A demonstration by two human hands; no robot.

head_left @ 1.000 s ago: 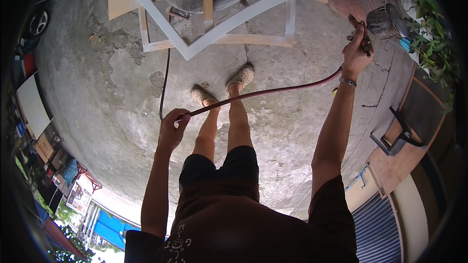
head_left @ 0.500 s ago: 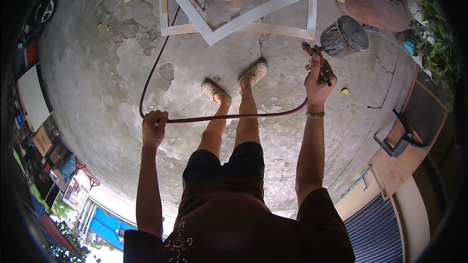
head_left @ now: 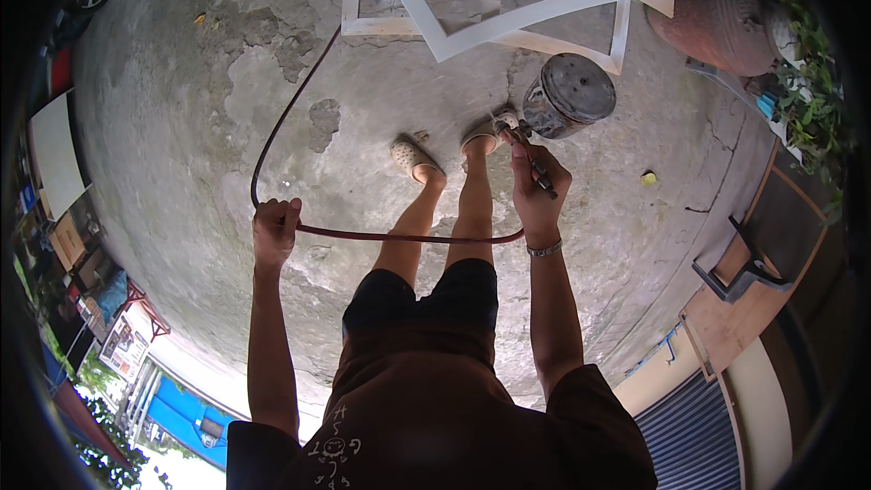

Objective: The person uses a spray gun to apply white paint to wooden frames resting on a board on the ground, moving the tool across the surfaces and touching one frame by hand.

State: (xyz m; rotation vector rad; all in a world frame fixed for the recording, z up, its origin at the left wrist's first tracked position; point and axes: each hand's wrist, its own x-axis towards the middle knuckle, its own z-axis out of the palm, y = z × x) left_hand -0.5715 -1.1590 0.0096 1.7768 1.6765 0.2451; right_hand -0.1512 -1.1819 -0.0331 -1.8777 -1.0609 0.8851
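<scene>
My right hand is closed around the handle of a paint spray gun. Its round, paint-stained metal cup hangs beyond my fingers, and the nozzle end points left over my right shoe. A dark red air hose runs from the gun across my legs to my left hand, which grips it in a fist. From there the hose curves away along the floor toward the far side. Ahead, a white-coated frame lies tilted across a second, partly white wooden frame. The gun is apart from both frames.
Cracked concrete floor surrounds my clogs. A big clay pot and leafy plants stand at the far right. Near the right side are a dark plastic piece on a wooden board and a ribbed shutter.
My right hand has brought the spray gun left and toward me, farther from the frames. The view has shifted a little; my left hand still grips the hose.
</scene>
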